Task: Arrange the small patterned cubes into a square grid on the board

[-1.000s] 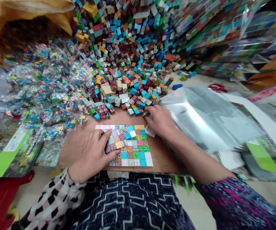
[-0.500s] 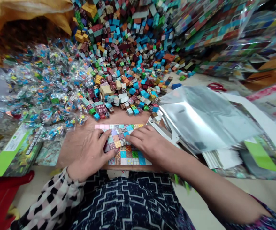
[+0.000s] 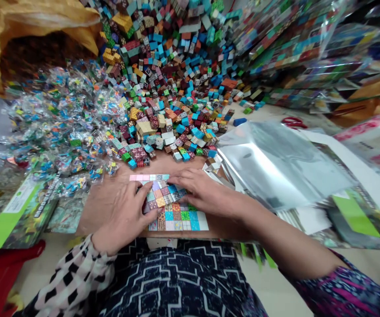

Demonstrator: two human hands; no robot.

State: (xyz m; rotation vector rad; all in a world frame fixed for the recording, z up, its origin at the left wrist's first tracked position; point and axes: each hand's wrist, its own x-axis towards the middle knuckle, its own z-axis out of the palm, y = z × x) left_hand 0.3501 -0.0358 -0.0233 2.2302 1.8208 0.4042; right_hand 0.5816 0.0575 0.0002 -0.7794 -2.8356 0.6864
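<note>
A small slab of patterned square pieces (image 3: 159, 194), packed edge to edge, lies slightly tilted on a sheet printed with coloured squares (image 3: 180, 225). My left hand (image 3: 127, 211) grips the slab's left side, with thumb and index finger spread along that edge. From the right, my right hand (image 3: 206, 189) holds the opposite side, its fingers over the far corner and its thumb near the close edge. The sheet shows beyond the slab as a pink and pale row, and on the near side as several coloured rows. My fingers hide some of the slab's edges.
A brown board (image 3: 94, 211) lies under the sheet. Behind it rises a heap of small coloured blocks (image 3: 177, 110). Clear bags of tiny pieces (image 3: 71, 119) pile up at left, near a green-banded packet (image 3: 15, 211). Clear plastic sleeves (image 3: 285, 163) and red scissors (image 3: 294, 122) lie at right.
My right hand has shifted slightly left and closed in on the slab's right side, uncovering the sheet's lower right corner. My left hand stays at the left edge.
</note>
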